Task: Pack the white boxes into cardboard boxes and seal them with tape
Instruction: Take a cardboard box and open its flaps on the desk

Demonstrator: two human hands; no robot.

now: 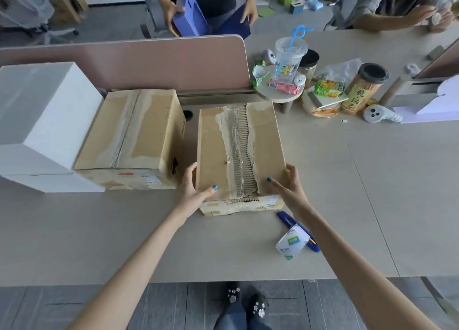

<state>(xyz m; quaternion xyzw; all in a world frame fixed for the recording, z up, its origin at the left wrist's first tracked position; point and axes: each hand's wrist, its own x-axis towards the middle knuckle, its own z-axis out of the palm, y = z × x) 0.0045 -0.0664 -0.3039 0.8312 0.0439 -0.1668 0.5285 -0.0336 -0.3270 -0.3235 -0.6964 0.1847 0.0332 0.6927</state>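
Observation:
A closed cardboard box point(216, 145) with a torn, taped seam down its top stands in the middle of the table. My left hand point(192, 190) grips its near left corner, thumb on top. My right hand point(288, 185) grips its near right corner, thumb also on top. A second closed cardboard box point(149, 131) with old tape along its seam stands to the left. Touching that box's left side is a big white box point(44, 116), which rests on another white box point(49, 182).
A blue utility knife point(285, 218) and a small white-and-green carton point(291, 242) lie near my right forearm. Cups, jars and snack packs point(323, 86) crowd the far right. A pink divider point(149, 58) runs behind the boxes. Two people stand beyond the table.

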